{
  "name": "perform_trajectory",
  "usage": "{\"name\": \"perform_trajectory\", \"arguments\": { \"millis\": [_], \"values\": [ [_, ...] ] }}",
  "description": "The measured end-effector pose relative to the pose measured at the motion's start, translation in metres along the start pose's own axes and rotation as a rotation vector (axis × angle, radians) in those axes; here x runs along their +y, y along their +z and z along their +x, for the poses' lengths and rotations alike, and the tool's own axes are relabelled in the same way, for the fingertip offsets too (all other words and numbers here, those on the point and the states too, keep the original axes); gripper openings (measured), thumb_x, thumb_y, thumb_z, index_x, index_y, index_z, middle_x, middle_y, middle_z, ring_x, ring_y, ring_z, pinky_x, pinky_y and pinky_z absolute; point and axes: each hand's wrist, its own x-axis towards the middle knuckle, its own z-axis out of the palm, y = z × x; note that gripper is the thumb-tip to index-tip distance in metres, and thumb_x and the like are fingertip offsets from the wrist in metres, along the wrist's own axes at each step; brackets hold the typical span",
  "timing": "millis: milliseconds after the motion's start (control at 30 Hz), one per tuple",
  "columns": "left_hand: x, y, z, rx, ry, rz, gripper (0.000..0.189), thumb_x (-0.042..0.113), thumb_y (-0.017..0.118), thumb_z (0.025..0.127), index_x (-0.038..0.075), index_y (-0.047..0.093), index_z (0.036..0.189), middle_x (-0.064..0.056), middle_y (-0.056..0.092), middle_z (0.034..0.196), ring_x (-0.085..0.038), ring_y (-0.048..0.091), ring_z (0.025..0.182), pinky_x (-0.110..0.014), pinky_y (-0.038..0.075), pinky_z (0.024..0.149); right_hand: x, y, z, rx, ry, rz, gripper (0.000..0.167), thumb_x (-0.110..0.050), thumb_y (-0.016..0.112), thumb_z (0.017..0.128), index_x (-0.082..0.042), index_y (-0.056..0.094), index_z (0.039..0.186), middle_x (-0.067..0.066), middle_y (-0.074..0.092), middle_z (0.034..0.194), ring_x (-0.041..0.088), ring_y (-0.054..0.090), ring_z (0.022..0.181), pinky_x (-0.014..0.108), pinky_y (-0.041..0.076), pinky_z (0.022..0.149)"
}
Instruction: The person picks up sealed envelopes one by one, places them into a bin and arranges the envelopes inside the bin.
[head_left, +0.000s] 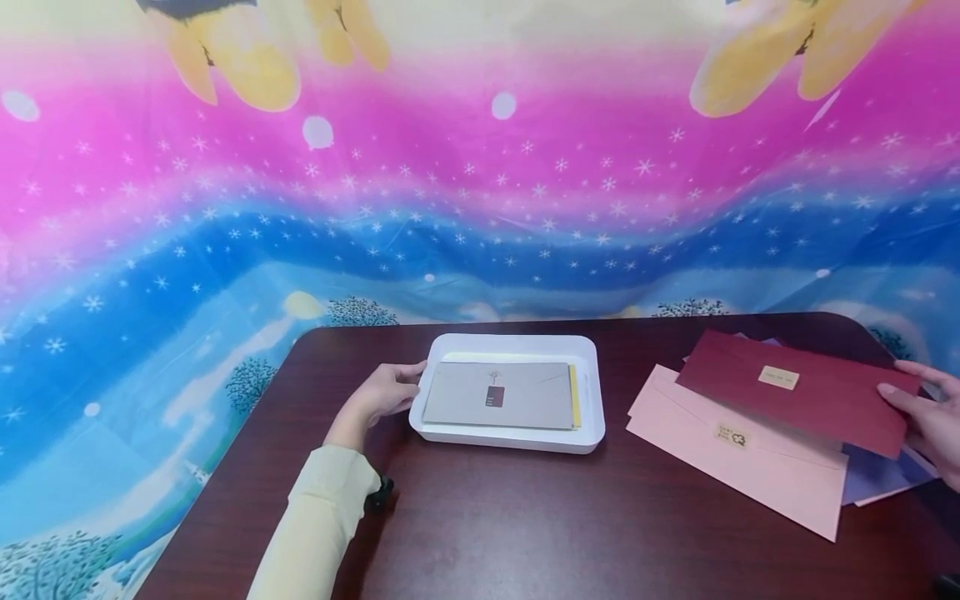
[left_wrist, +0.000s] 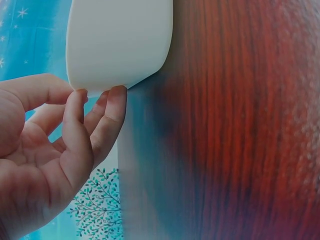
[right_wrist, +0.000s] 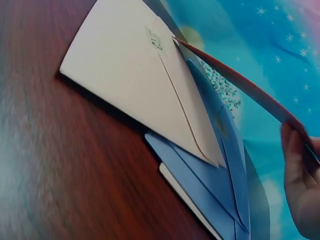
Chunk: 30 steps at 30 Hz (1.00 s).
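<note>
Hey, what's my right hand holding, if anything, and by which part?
Your right hand holds the dark red envelope by its right end, with the thumb on top.

The bench (head_left: 525, 525) looks like grained wood — smooth and glossy. The tray (head_left: 510, 439) looks like smooth plastic. The red envelope (head_left: 806, 404), pink envelope (head_left: 776, 475) and grey envelope (head_left: 528, 396) seem matt paper; the backdrop (head_left: 465, 217), creased cloth — softly shiny.

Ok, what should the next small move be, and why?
Probably carry the dark red envelope toward the white tray: the right hand grips its end, angled up over the pink envelope, while the left hand holds the tray, where a grey envelope already lies.
</note>
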Motion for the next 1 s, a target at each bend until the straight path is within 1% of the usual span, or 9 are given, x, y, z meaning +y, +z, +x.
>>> {"name": "perform_trajectory", "arguments": {
  "millis": [100,167,233,367,467,600,700,800,1000],
  "values": [
    [0.0,0.0,0.0,0.0,-0.005,-0.003,0.055,-0.001,0.058,0.099,0.008,0.049,0.152,-0.02,0.054,0.148,-0.026,0.061,0.12,-0.038,0.055,0.095,0.013,-0.005,0.008,0.056,-0.044,0.074,0.036,-0.018,0.058,0.105,-0.04,0.047,0.13,-0.025,0.063,0.087,-0.002,0.067,0.063,0.019,0.052,0.047],
    [0.0,0.001,0.0,-0.002,-0.009,-0.004,0.055,-0.001,0.059,0.099,0.007,0.049,0.152,-0.02,0.054,0.147,-0.027,0.061,0.121,-0.039,0.055,0.095,0.018,-0.006,0.011,0.077,-0.073,0.145,0.03,-0.02,0.059,0.105,-0.037,0.05,0.127,-0.022,0.066,0.089,0.0,0.068,0.063,0.02,0.052,0.045],
    [0.0,0.001,0.0,-0.004,-0.009,0.002,0.055,0.0,0.06,0.099,0.008,0.049,0.152,-0.02,0.054,0.147,-0.027,0.061,0.121,-0.039,0.055,0.095,0.015,-0.005,0.012,0.097,-0.073,0.197,0.029,-0.02,0.059,0.105,-0.036,0.053,0.128,-0.021,0.066,0.09,0.0,0.069,0.063,0.02,0.052,0.045],
    [0.0,0.001,0.0,-0.001,-0.008,0.006,0.055,0.0,0.06,0.099,0.008,0.049,0.152,-0.019,0.054,0.148,-0.027,0.06,0.121,-0.039,0.055,0.095,0.003,0.002,0.012,0.135,-0.055,0.251,0.026,-0.02,0.057,0.106,-0.036,0.057,0.125,-0.02,0.068,0.086,0.0,0.068,0.063,0.018,0.052,0.046],
    [-0.001,0.001,0.0,0.005,-0.012,0.004,0.055,0.0,0.059,0.099,0.008,0.049,0.152,-0.02,0.055,0.147,-0.028,0.06,0.123,-0.039,0.054,0.096,0.006,0.001,0.019,0.151,-0.061,0.278,0.024,-0.019,0.06,0.104,-0.033,0.059,0.124,-0.017,0.07,0.086,0.002,0.069,0.063,0.019,0.052,0.047],
    [-0.001,0.001,0.001,0.006,-0.013,0.004,0.055,-0.001,0.059,0.099,0.009,0.05,0.152,-0.02,0.056,0.145,-0.028,0.06,0.122,-0.039,0.055,0.095,0.019,-0.005,0.032,0.134,-0.049,0.294,0.034,-0.022,0.065,0.102,-0.031,0.056,0.134,-0.015,0.071,0.09,0.006,0.071,0.064,0.025,0.054,0.046],
    [-0.002,0.001,0.001,0.005,-0.012,0.0,0.055,-0.001,0.059,0.098,0.009,0.05,0.152,-0.02,0.057,0.144,-0.027,0.061,0.121,-0.039,0.055,0.095,0.018,-0.001,0.035,0.104,-0.021,0.294,0.044,-0.026,0.067,0.101,-0.032,0.052,0.141,-0.014,0.071,0.093,0.009,0.072,0.066,0.03,0.055,0.045],
    [-0.002,0.001,0.001,0.004,-0.013,-0.003,0.055,-0.001,0.059,0.098,0.008,0.05,0.152,-0.021,0.058,0.143,-0.027,0.06,0.121,-0.04,0.054,0.096,0.001,0.017,0.028,0.078,0.002,0.274,0.047,-0.029,0.068,0.099,-0.034,0.051,0.143,-0.014,0.07,0.095,0.01,0.072,0.067,0.031,0.056,0.047],
    [-0.002,0.001,-0.001,0.002,-0.004,-0.004,0.056,-0.001,0.06,0.098,0.008,0.05,0.152,-0.021,0.059,0.141,-0.027,0.061,0.12,-0.039,0.055,0.095,-0.051,0.071,-0.002,0.069,0.064,0.217,0.038,-0.026,0.064,0.102,-0.034,0.052,0.137,-0.017,0.057,0.104,0.003,0.069,0.071,0.026,0.057,0.051]
  ]
}}
